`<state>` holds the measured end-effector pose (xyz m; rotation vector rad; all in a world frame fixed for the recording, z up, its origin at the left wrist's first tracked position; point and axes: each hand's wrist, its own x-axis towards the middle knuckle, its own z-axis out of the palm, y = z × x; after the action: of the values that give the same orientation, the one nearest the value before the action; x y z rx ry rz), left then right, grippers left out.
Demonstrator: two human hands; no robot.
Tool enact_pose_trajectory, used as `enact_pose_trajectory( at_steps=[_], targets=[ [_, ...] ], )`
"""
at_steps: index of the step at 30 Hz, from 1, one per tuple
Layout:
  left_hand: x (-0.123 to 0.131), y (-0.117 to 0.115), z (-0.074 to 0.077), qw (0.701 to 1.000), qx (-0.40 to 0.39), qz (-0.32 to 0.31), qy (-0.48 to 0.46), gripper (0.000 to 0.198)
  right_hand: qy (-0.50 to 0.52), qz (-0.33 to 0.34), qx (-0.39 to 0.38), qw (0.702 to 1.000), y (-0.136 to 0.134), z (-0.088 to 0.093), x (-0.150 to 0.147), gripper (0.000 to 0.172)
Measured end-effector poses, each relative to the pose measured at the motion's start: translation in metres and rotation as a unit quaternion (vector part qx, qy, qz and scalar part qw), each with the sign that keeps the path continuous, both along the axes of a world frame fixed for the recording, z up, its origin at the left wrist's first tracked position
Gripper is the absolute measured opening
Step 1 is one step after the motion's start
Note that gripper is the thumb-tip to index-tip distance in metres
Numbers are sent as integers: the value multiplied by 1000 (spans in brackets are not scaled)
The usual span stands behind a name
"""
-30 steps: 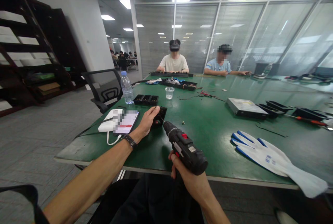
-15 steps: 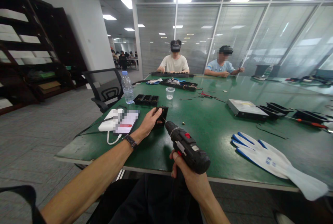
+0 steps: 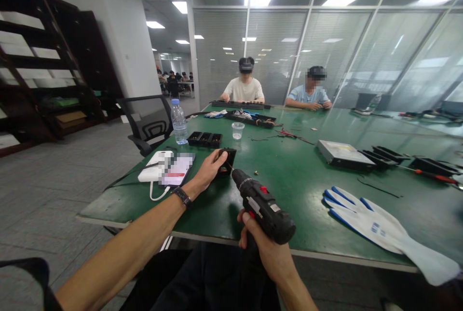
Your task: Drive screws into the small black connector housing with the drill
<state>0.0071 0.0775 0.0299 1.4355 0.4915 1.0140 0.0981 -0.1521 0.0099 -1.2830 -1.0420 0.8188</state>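
Note:
My left hand (image 3: 209,170) grips a small black box-like part (image 3: 228,157) by its left side, tilted up above the green table (image 3: 202,209). A black cordless drill (image 3: 265,207) with red buttons is held by its handle in my right hand (image 3: 262,243). The drill's thin bit points up and left and meets the open face of the black part; whether it touches a screw is too small to tell. A small brass-coloured piece (image 3: 256,173) lies on the table right of the part.
Left are a phone (image 3: 181,169), a white power bank (image 3: 155,166), a bottle (image 3: 179,123) and a black three-section tray (image 3: 204,139). A plastic cup (image 3: 238,130) stands behind. Right lie a glove (image 3: 372,224) and a metal-topped box (image 3: 343,154). Two people sit opposite.
The view has shifted slightly. My hands still hold the part and the drill in nearly the same pose. The person at the right across the table has lowered a raised hand.

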Motion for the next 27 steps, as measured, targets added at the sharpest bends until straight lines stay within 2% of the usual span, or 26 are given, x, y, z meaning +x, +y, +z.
enact_pose_trajectory(
  at_steps=[11, 21, 27],
  targets=[
    [-1, -3, 3, 1000, 6, 6, 4, 42, -14, 9, -7, 1000, 0, -1, 1, 36],
    [1, 0, 2, 998, 51, 33, 3, 40, -29, 6, -7, 1000, -2, 2, -1, 34],
    [1, 0, 0, 999, 26, 22, 37, 44, -40, 11, -14, 999, -1, 0, -1, 34]
  ],
)
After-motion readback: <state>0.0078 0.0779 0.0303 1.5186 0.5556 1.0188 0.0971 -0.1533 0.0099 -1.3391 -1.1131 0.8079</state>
